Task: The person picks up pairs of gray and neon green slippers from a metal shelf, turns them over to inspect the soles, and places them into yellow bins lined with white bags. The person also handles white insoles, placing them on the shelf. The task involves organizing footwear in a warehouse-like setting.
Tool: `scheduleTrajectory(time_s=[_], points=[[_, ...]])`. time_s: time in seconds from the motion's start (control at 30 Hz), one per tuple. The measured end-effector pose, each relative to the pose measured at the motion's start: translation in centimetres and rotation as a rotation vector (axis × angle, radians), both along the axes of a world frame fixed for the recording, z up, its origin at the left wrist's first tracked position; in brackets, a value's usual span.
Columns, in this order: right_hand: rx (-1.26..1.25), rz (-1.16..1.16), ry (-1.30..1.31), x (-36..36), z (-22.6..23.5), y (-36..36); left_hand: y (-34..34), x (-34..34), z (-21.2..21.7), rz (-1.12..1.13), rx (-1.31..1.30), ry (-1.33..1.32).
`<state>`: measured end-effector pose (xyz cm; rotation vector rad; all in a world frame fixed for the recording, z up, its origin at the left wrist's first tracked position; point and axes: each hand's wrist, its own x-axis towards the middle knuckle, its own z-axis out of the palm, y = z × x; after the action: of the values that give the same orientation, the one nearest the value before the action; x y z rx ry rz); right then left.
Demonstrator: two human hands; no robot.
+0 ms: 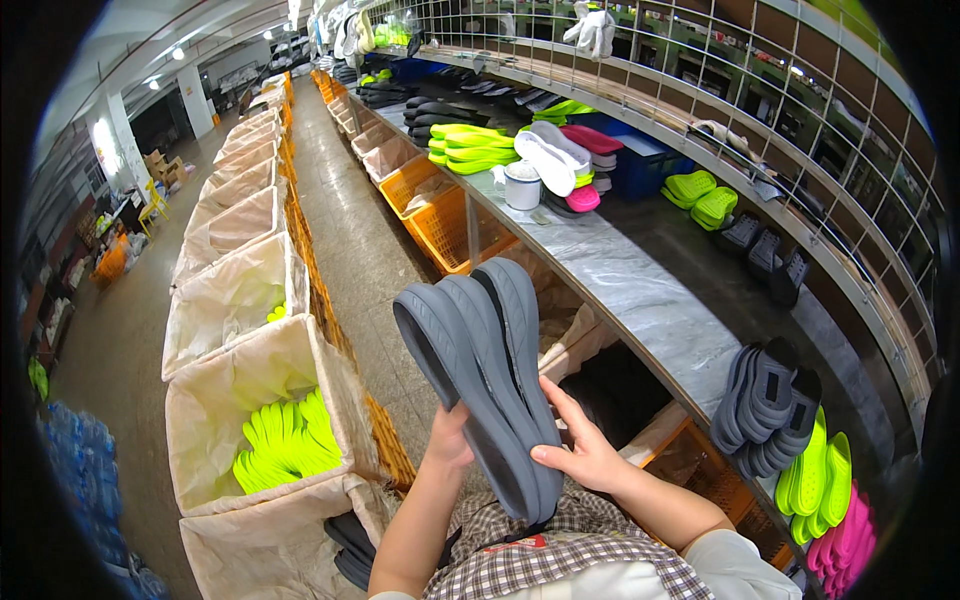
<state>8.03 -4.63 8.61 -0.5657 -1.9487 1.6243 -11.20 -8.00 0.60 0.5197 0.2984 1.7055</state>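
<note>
A small stack of grey shoe soles (478, 370) is held upright in front of me, heels up, between both hands. My left hand (450, 437) grips the stack's left edge; its fingers are mostly hidden behind the soles. On the right edge lies my right hand (582, 440), with its thumb on the front sole and its fingers along the side. The lower ends of the soles come close to my checked apron (560, 550).
On my left runs a row of cloth-lined baskets (345, 400), one holding lime-green soles (290, 440). To the right, a grey worktable (650, 290) carries a white pot (522, 187), dark grey soles (755, 400) and pink soles (843, 540). Orange crates (455, 235) stand under it.
</note>
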Motion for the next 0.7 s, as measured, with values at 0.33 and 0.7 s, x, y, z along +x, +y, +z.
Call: scheduleTrajectory(time_s=[0.33, 0.7], points=[[-0.123, 0.010, 0.045, 0.0, 0.1, 0.2, 0.3, -0.5, -0.5, 0.109, -0.012, 0.209], [0.659, -0.066, 0.003, -0.2, -2.7, 6.1, -0.1, 1.3, 2.4, 0.026, -0.050, -0.077]])
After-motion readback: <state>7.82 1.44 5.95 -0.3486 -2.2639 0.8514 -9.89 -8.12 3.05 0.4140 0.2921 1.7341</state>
